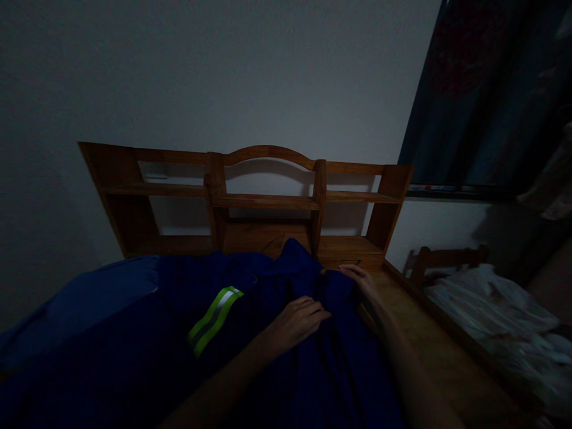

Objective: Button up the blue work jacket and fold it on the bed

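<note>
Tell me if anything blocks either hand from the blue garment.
Nothing visible does: the left hand is right at the blue garment, the right hand beside its far edge, with no object seen between. The wooden headboard stands beyond the cloth.

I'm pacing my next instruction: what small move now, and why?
Probably smooth the blue cloth outward with the right hand: creases run down it, and that hand is at its right side. The left hand, over the middle, could steady it.
</note>
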Tool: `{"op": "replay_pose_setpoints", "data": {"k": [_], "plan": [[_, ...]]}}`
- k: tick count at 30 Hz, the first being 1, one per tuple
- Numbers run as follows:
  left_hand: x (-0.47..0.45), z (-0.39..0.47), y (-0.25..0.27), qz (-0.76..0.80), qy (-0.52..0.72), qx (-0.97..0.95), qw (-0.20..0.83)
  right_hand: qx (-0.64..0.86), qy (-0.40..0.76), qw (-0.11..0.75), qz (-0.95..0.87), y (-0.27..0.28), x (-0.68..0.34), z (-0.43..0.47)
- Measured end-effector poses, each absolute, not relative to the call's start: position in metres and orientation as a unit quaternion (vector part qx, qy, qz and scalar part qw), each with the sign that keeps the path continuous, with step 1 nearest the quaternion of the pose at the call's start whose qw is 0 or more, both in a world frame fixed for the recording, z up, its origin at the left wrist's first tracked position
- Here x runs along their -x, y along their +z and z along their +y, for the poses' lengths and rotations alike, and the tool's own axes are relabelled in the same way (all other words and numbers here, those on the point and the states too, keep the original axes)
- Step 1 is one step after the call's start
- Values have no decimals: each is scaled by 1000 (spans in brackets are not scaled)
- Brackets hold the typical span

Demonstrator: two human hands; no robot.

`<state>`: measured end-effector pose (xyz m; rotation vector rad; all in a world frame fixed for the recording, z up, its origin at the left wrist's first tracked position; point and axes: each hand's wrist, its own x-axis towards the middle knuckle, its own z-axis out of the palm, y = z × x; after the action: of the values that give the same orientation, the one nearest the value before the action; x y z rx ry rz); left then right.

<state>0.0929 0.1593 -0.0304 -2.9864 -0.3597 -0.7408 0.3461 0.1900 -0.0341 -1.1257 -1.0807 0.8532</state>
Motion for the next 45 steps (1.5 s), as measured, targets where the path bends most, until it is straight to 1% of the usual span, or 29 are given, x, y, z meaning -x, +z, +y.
{"op": "replay_pose_setpoints", "data": {"k": [5,9,17,24,28,34,41,45], "plan": [[-94,153,-26,-108,-217,970,4,492,367,632,-473,-34,-346,191],[-94,154,-28,-110,-203,973,12,486,396,629,-460,-33,-343,189],[-92,159,-33,-113,-208,971,-15,472,416,636,-446,-35,-343,190],[-95,166,-43,-159,-231,960,-25,479,433,635,-423,-30,-341,189],[-95,168,-47,-189,-268,943,-52,471,434,640,-425,-28,-340,187],[-92,167,-42,-224,-317,914,-119,465,447,642,-415,-27,-338,184],[-90,167,-38,-211,-275,924,-162,465,435,648,-417,-22,-334,181],[-89,169,-40,-209,-280,917,-191,457,437,652,-418,-21,-334,180]]}}
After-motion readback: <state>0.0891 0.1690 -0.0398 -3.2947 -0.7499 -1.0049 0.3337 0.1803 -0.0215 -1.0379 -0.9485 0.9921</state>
